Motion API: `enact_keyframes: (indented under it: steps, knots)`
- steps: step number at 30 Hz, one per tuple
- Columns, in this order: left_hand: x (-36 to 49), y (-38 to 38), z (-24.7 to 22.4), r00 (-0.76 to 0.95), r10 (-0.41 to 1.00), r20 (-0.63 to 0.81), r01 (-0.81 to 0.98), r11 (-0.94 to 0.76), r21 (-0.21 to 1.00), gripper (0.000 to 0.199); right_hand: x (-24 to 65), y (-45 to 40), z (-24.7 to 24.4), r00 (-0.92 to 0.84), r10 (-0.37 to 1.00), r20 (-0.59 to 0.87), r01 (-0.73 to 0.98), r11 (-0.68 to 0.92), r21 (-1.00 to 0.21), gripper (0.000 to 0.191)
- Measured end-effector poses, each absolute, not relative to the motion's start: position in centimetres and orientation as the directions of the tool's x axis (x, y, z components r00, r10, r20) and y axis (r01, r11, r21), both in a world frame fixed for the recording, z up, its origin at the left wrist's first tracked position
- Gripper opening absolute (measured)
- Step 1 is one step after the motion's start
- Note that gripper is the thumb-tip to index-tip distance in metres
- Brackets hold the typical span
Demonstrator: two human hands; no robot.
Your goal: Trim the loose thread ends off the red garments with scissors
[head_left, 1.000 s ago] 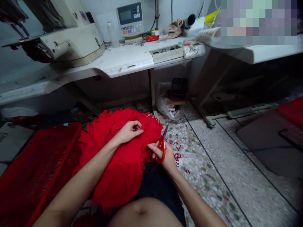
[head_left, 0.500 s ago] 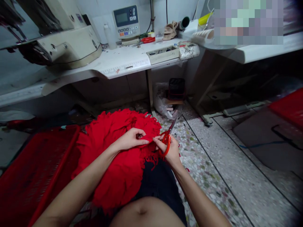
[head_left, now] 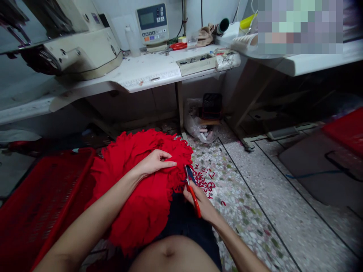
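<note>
Red plastic crate [head_left: 66, 177] sits beside heaped red fabric [head_left: 141, 200].

Speckled terrazzo floor [head_left: 249, 211], white sewing table [head_left: 147, 75]

Red cloth [head_left: 138, 200] sits bunched in a rough round heap, edge cut into a ragged fringe. Left hand [head_left: 154, 163] rests palm-down on top near that edge, fingers lightly curled. Right hand [head_left: 200, 200] grips steel scissors with red plastic handles [head_left: 193, 198], tilted, points up and right at the fringe; can't tell if they touch it. Curled red cloth scraps [head_left: 204, 184] lie just right of the scissors, apart from the heap.
</note>
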State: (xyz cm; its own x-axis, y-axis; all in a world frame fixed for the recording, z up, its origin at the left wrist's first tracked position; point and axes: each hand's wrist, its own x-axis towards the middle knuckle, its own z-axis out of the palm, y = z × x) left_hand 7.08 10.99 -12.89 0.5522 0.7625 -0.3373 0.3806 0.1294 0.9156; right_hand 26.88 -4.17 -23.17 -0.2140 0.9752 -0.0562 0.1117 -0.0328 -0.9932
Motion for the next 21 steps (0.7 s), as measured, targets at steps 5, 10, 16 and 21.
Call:
enact_keyframes:
  steps: [5, 10, 16, 21]
  knots:
    - [7.4, 10.6, -12.8, 0.583, 0.739, -0.337, 0.39, 0.108, 0.914, 0.041, 26.7, -2.9, -22.9, -0.263, 0.964, -0.039, 0.206, 0.017, -0.978, 0.031]
    - [7.2, 10.5, -13.0, 0.583, 0.733, -0.351, 0.385, 0.131, 0.914, 0.04, 26.3, -2.1, -23.0, -0.229, 0.972, -0.045, 0.175, -0.004, -0.985, 0.038]
    - [7.2, 10.4, -13.0, 0.613, 0.707, -0.353, 0.401, 0.107, 0.91, 0.041, 25.8, -3.0, -25.0, -0.126, 0.979, -0.162, 0.041, -0.158, -0.987, 0.052]
    - [7.3, 10.4, -13.0, 0.628, 0.693, -0.354, 0.417, 0.084, 0.905, 0.042, 25.7, -4.1, -24.9, -0.183, 0.973, -0.139, 0.056, -0.131, -0.99, 0.044]
